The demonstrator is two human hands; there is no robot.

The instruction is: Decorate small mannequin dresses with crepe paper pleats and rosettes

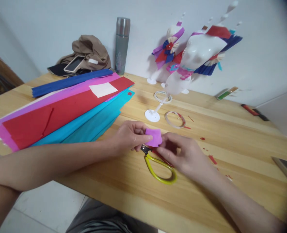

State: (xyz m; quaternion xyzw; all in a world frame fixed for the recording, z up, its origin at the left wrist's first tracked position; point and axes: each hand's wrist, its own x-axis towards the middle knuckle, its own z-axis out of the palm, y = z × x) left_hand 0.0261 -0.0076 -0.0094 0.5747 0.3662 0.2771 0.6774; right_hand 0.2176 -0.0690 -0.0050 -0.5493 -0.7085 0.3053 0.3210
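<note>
A small square of pink-purple paper (154,137) is held up over the table between my two hands. My left hand (133,135) pinches its left side, with the thumb lying on the front. At the right edge, the fingertips of my right hand (179,149) close on the same piece. Just below lies a pair of scissors with a yellow handle loop (161,179); its blades are mostly hidden by my hands. Something red beside the scissors is partly covered by my right hand.
Crepe paper sheets in red (68,113), pink, blue and teal lie left. Behind my hands stand a balloon decoration on a white base (152,115) and tape rings (175,119). A thermos (122,48), cap (90,51) and phone (74,63) sit behind. Red scraps (212,159) lie right.
</note>
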